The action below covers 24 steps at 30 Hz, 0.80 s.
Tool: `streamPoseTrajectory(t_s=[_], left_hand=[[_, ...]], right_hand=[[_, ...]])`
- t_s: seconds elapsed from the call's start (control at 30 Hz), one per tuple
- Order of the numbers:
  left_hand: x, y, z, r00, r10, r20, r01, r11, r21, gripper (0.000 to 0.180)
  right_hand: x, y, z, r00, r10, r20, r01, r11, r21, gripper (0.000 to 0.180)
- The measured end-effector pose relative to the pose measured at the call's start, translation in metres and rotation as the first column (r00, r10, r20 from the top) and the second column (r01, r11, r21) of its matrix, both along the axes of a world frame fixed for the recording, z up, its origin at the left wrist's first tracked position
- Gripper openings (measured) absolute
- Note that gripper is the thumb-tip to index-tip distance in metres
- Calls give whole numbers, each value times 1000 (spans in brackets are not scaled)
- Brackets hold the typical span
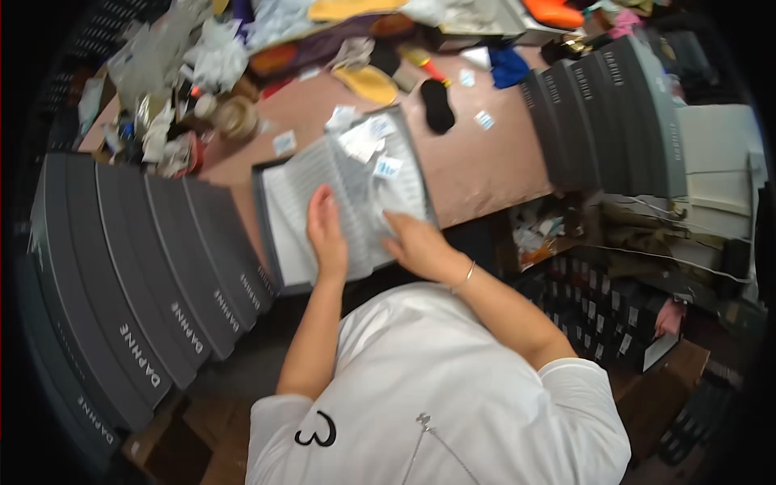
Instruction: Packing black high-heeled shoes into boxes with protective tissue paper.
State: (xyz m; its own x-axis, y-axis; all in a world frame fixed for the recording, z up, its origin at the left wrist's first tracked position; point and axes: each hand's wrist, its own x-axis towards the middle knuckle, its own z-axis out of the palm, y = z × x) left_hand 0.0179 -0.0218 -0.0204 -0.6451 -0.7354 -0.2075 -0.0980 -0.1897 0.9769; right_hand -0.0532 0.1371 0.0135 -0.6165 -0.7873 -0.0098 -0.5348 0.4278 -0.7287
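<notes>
A dark grey shoebox [417, 166] lies open in front of me on a pinkish table. Inside it is a bundle in translucent, ribbed wrapping [311, 171], beside white paper [292, 242]; what the wrapping covers cannot be made out. My left hand [327, 238] rests along the wrapping, fingers stretched out and holding nothing. On the bundle's right side, my right hand [422, 249] has its index finger extended and its thumb apart, touching or just above the wrapping. Crumpled white papers [365, 139] and a small printed label [388, 167] lie at the box's far end.
Stacks of grey shoeboxes stand at the left [153, 267] and right [602, 121]. Beyond the box lie a black insole-shaped piece [437, 106], a yellow one [365, 83] and small labels [484, 120]. A tape roll [236, 119] and plastic bags [158, 61] clutter the far left.
</notes>
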Motion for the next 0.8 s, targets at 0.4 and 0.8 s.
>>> streamPoseTrajectory(t_s=[0.4,0.8], left_hand=[[36,-23,5,992,126,-1,-118,932,343,53],[64,22,62,993,-86,-85,105,960,260,67]], right_hand=[[-41,-26,-18,914,181,363,-284,925,253,26],[0,-50,44,715,87,693,-241,962,128,39]])
